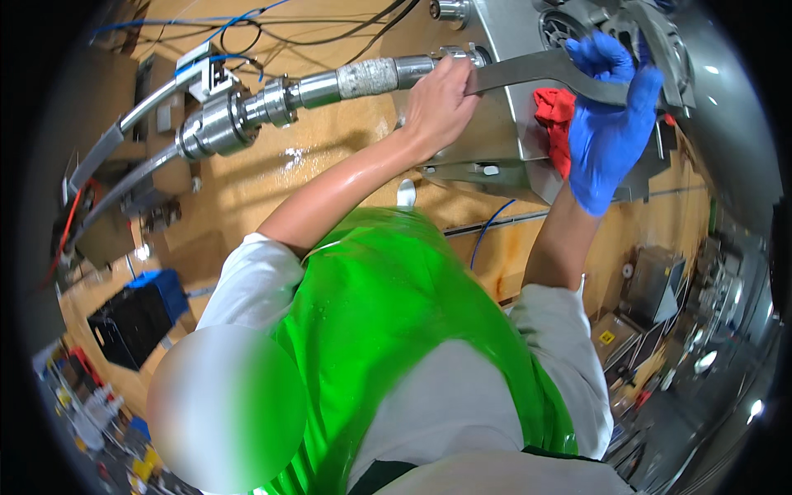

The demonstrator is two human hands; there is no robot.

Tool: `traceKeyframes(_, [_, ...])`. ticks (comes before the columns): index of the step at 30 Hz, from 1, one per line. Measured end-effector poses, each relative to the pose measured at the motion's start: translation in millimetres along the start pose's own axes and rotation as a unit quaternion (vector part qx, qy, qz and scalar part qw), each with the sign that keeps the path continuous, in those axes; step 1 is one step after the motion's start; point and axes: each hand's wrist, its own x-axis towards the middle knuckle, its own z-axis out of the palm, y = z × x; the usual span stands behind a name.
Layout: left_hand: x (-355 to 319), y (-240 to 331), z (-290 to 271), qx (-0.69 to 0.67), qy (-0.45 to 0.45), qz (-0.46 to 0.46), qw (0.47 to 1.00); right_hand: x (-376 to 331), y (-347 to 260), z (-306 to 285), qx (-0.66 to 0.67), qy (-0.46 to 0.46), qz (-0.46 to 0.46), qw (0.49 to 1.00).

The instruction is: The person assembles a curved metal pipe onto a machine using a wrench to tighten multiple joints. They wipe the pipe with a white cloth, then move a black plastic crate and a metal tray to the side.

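Note:
A long, flat grey hook wrench [528,71] with a curved end spans both hands in front of the steel machine. My bare left hand [441,103] is closed round its straight end, beside the steel pipe. At the curved end, my right hand [615,124] wears a blue glove. The wrench lies across its palm with the fingers curled round it and the thumb raised. Just beyond the gloved fingers is a round, spoked metal opening [563,31] of the machine. The tip of the wrench is partly hidden by the right hand.
A jointed steel pipe [313,89] with a white-wrapped section runs leftward from the machine. A red cloth [556,124] hangs beside my right wrist. Cables lie across the wet tan floor [272,173]. A black crate [132,326] stands at the left, steel equipment [652,285] at the right.

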Motion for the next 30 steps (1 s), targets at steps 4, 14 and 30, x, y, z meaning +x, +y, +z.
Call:
traceKeyframes(4, [4, -22, 35, 0.058, 0.058, 0.101, 0.991, 31, 1, -38, 0.058, -0.144, -0.058, 0.986])
traceKeyframes(14, [-1, -64, 47, 0.255, 0.106, 0.067, 0.959, 15, 44, -44, 0.042, -0.133, -0.189, 0.972])
traceKeyframes(30, [3, -83, 57, 0.330, 0.088, 0.093, 0.935, -29, 76, -71, -0.055, -0.018, -0.210, 0.976])
